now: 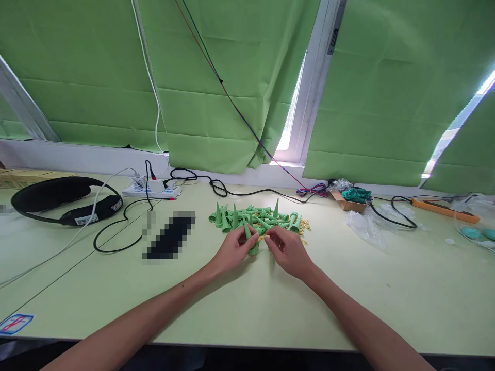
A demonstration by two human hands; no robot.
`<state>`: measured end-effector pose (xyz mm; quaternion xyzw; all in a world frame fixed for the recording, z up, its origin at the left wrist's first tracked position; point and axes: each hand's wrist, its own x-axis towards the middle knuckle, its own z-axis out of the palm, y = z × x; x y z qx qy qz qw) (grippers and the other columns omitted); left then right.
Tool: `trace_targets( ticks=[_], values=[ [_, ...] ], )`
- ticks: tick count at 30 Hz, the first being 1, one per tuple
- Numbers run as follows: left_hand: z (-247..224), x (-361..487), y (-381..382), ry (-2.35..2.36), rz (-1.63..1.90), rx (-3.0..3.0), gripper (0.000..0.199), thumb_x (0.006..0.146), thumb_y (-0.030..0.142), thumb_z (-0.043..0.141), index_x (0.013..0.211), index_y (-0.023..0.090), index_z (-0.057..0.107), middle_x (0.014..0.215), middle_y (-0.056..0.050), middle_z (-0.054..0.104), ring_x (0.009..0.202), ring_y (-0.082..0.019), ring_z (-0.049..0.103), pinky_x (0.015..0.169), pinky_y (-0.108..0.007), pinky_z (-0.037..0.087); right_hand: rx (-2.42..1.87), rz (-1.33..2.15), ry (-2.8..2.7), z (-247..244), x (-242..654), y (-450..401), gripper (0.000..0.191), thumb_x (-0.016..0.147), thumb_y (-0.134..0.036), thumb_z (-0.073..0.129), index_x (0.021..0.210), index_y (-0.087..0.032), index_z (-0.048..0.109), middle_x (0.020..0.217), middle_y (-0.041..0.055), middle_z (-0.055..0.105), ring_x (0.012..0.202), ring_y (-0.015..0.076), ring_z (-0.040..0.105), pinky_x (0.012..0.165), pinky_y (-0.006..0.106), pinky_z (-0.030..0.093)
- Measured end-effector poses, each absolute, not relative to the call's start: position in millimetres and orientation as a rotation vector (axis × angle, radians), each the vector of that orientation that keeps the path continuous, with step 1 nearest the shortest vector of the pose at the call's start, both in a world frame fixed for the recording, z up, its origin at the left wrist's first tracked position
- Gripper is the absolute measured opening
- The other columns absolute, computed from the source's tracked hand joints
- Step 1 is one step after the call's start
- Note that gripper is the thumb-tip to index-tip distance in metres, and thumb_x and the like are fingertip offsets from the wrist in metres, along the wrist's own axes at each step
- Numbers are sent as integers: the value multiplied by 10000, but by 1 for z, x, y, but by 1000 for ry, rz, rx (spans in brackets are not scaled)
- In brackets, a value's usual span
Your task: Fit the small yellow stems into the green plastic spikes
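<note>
My left hand [236, 248] is closed around a green plastic cone [246, 229], its narrow tip pointing up and its wide end low near the table. Close beside it, my right hand [288, 251] pinches a small yellow piece [263, 237] that reaches toward the cone's side. Whether the yellow piece touches the cone, I cannot tell. Just beyond both hands lies a pile of similar green cones [266, 212], some standing upright, most on their sides. Small yellow pieces [305, 225] are scattered at the pile's right edge.
A black headband-like device [93, 208] and a white power strip [151, 190] are at the left, with cables across the table [216, 309]. A blurred dark object [172, 237] lies left of my hands. A small cardboard box [348, 202], plastic bags [367, 226] and an orange-edged item [444, 210] sit at right.
</note>
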<state>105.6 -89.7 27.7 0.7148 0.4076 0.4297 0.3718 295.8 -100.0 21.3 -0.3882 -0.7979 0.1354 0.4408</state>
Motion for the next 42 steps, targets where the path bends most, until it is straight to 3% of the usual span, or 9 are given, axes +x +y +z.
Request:
trace_targets(
  ticks=[7,42],
  values=[
    [32,108,-93,924,1039,1633,325,866,504,604,864,180,577,712,-6,544,601,-127,532,537,-256,488,-972,326,-1994,21,296,-100,123,947,-256,490,905,-195,589,733,7,588,596,130,494,567,249,399],
    [29,107,-89,869,1015,1537,310,896,488,580,857,183,537,709,-17,591,560,-127,575,521,-276,493,-953,320,-2050,21,296,-100,146,960,-263,484,914,-201,608,738,13,622,603,138,518,580,264,406]
  ],
)
